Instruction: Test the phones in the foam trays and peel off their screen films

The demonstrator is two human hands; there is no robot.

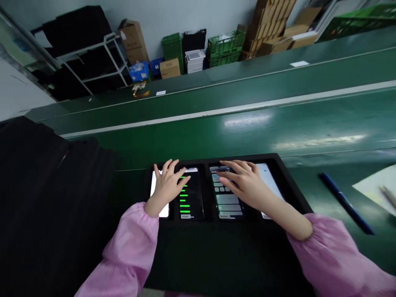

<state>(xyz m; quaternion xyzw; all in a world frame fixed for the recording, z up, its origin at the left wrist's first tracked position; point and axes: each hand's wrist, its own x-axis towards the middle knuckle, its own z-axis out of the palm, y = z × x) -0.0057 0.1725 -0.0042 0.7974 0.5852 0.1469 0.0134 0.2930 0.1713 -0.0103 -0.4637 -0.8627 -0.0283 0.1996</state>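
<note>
Several phones with lit screens lie in a black tray (291, 185). My left hand (168, 184) is over the leftmost phone (164, 211), which has a white screen, and its fingers are spread toward the neighbouring phone (193, 198) with green bars on black. Over the upper part of a third phone (229, 204), showing grey panels, is my right hand (244, 181), fingers apart and holding nothing. Its wrist side partly covers the rightmost phone (268, 177), whose screen is pale. Whether the fingertips touch the screens is hard to tell.
Right of the tray, a blue pen (346, 204) lies on the green table (185, 144), near a paper sheet (375, 185). Black cloth (46, 198) fills the left side. Farther back are green crates (225, 47), cardboard boxes (170, 69) and a metal rack (108, 47).
</note>
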